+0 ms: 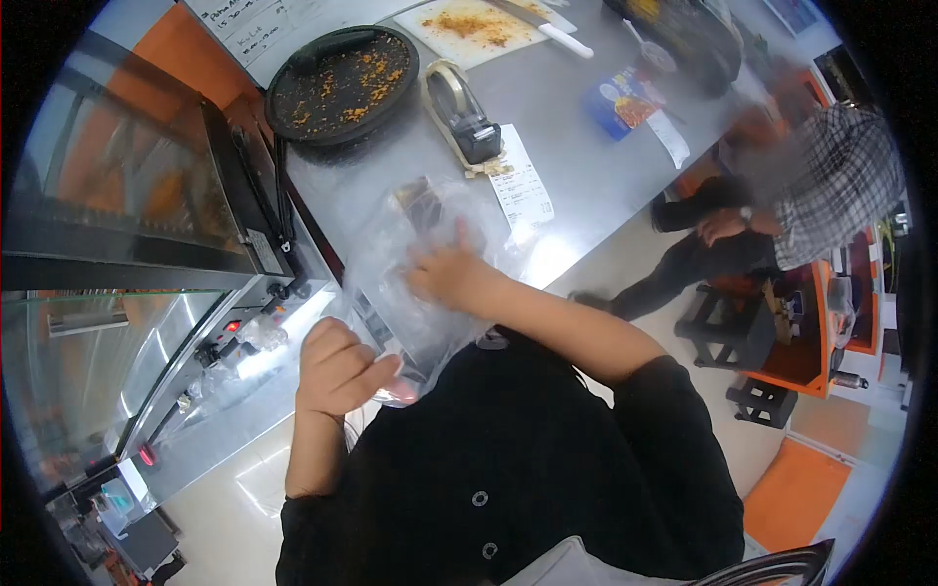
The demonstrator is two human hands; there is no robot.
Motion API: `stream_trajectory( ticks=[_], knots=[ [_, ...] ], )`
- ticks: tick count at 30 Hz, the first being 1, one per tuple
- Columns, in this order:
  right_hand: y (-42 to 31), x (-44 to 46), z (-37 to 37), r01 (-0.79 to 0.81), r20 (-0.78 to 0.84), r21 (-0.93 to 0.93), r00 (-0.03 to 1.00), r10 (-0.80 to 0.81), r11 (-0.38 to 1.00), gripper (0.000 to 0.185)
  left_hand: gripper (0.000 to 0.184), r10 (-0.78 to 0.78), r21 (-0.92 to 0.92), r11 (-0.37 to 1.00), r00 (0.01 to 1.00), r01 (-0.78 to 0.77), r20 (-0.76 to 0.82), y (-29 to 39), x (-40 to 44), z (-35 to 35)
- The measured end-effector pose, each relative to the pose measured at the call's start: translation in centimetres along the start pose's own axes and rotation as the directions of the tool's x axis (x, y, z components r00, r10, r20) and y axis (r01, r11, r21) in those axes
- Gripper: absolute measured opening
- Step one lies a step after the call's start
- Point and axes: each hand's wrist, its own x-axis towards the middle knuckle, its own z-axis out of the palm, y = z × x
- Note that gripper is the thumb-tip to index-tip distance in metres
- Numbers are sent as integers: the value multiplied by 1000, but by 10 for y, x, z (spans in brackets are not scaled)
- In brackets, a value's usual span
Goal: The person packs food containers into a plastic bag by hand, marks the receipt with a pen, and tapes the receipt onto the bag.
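Nearest the camera is the black buttoned shirt [489, 439] of the body I look down along, and just past it a crumpled clear plastic bag [420, 317] lies partly over the edge of the metal table [596, 195]. My right hand [454, 278] is open on the bag, fingers spread over the film. My left hand [337, 366] is curled nearly closed by the bag's near end; I cannot tell whether it pinches the film. Something brown shows at the far end, though I can't tell whether it is inside.

I judge this to be a moment of handling and spreading the loose film; such thin plastic calls for a light touch and one steady edge.

Beyond the bag are a tape dispenser [477, 140] and a printed receipt [523, 190]. Farther off sit a black pan [337, 135] with orange crumbs, a white cutting board [430, 41] with a knife [565, 41], and a blue box [616, 107]. At right, away from the table, is another person [840, 161] in a checked shirt.
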Motion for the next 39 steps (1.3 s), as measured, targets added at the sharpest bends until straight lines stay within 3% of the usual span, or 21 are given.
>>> stream_trajectory(
  ticks=[3,5,9,12,15,16,19,21,24,26,28,30,33,36,39],
  knots=[
    [9,12,-14,-15,52,-32,999,16,999,53,33,-9,-48,999,1000,10,17,2,7,7],
    [12,10,-34,-107,116,114,989,94,988,57,31,-50,-50,997,998,51,27,-2,10,5],
    [32,-29,-72,-289,184,191,949,255,938,62,23,-61,-71,996,986,50,-154,-11,6,-2],
    [10,-53,-130,-429,79,27,901,425,903,56,23,-112,-167,984,932,56,-345,-15,4,-9],
    [8,-69,-164,-232,-79,319,960,269,919,50,29,-108,-230,973,924,22,-366,-20,21,-14],
    [13,-69,-165,-175,-26,339,980,195,925,51,31,-80,-212,977,947,13,-310,-22,27,-16],
    [16,-27,-129,-153,230,198,967,106,968,51,32,-16,-313,948,976,-55,-219,-28,41,-7],
    [18,-3,-93,-65,234,-163,967,102,985,47,32,1,-308,949,977,-68,-211,-23,46,-2],
    [39,10,-48,9,229,-174,973,31,985,34,31,29,-294,952,980,-87,-197,-17,50,-5],
    [63,28,2,-74,175,-158,979,101,985,36,29,29,-275,958,984,-78,-178,-13,48,-6],
    [61,34,0,-28,67,-183,997,41,983,43,28,13,-294,954,988,-58,-154,-11,44,-3],
    [58,32,-12,127,-89,-268,984,-156,955,56,27,13,-291,955,989,-56,-148,-8,40,-2],
    [54,38,-10,72,-9,-277,997,-78,958,58,30,36,-236,969,984,-78,-176,-6,40,-4],
    [33,29,-57,159,154,-284,981,-119,946,59,33,-12,-186,982,972,-33,-235,-5,38,-13],
    [26,49,-46,398,220,72,888,-404,914,66,36,-89,-210,977,953,27,-290,-6,25,-11]
  ],
)
